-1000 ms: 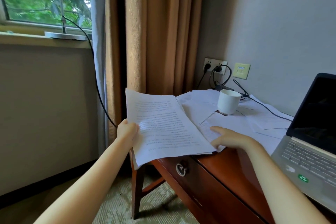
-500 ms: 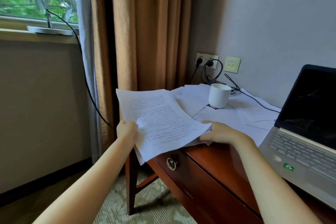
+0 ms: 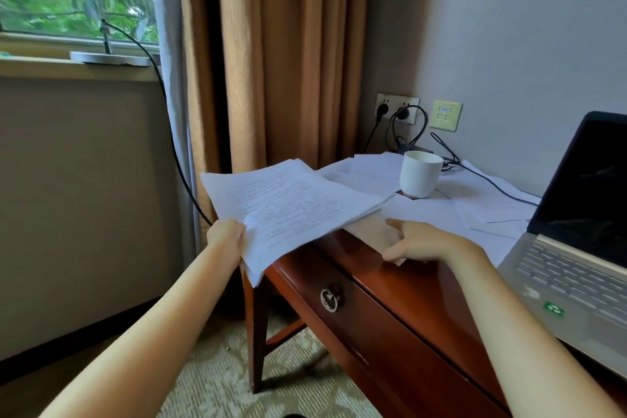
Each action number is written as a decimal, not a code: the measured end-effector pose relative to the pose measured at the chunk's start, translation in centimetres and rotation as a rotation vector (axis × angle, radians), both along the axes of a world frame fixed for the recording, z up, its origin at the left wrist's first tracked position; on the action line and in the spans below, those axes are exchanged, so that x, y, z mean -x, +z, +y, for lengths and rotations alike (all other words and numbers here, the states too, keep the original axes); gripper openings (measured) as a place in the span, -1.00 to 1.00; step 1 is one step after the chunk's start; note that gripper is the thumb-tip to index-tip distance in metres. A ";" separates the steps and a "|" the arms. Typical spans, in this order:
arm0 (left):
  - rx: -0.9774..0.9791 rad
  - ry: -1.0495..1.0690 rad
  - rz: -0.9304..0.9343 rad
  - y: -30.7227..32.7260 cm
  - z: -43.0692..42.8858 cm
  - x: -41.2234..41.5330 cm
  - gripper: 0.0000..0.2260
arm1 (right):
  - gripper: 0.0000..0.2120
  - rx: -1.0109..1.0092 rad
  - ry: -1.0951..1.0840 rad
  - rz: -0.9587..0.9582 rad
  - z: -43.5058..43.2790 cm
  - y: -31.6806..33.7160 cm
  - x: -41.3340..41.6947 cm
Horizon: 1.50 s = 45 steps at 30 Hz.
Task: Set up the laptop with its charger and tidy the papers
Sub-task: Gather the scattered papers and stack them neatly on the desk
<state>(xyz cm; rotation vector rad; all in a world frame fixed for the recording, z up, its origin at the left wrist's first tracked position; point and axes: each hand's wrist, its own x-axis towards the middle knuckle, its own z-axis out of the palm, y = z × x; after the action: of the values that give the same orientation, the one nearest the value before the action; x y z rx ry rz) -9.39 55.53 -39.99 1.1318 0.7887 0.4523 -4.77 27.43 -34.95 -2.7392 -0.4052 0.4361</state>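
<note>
My left hand (image 3: pixel 225 237) grips the near corner of a stack of printed papers (image 3: pixel 288 204), held tilted above the left end of the wooden desk (image 3: pixel 383 285). With straight fingers, my right hand (image 3: pixel 425 243) rests on a loose sheet (image 3: pixel 371 233) near the desk's front edge. More loose papers (image 3: pixel 481 210) cover the desk top behind it. At the right stands the open laptop (image 3: pixel 573 268) with a dark screen. A black charger cable (image 3: pixel 492 184) runs from the wall socket (image 3: pixel 397 108) across the papers toward the laptop.
A white cup (image 3: pixel 420 173) stands on the papers near the wall. A drawer with a metal knob (image 3: pixel 329 298) sits under the desk's front edge. Brown curtains (image 3: pixel 271 61) hang left of the desk. Another black cable (image 3: pixel 169 119) drops from the window sill.
My right hand has let go of the stack's right edge and moved right onto a loose sheet. The left hand has lifted the stack slightly.
</note>
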 end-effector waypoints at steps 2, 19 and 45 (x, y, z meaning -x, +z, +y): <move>0.021 0.024 0.028 0.1 0.2 0.3 -0.77 | -0.17 -0.010 -0.019 -0.054 0.0 0.1 -0.3; -0.157 0.016 0.009 0.6 1.6 1.8 -0.61 | -0.76 -0.251 -0.509 -0.519 0.6 -1.8 -1.6; -0.033 -0.307 -0.173 -1.0 -5.8 -2.6 -0.53 | -0.71 -0.260 0.608 -1.016 4.6 -3.2 2.7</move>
<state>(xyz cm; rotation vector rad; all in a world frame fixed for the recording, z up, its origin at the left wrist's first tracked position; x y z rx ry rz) -6.84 49.73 -40.99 1.2031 0.4487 0.3008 -7.51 32.00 -38.11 -2.3160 -1.4163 -0.8739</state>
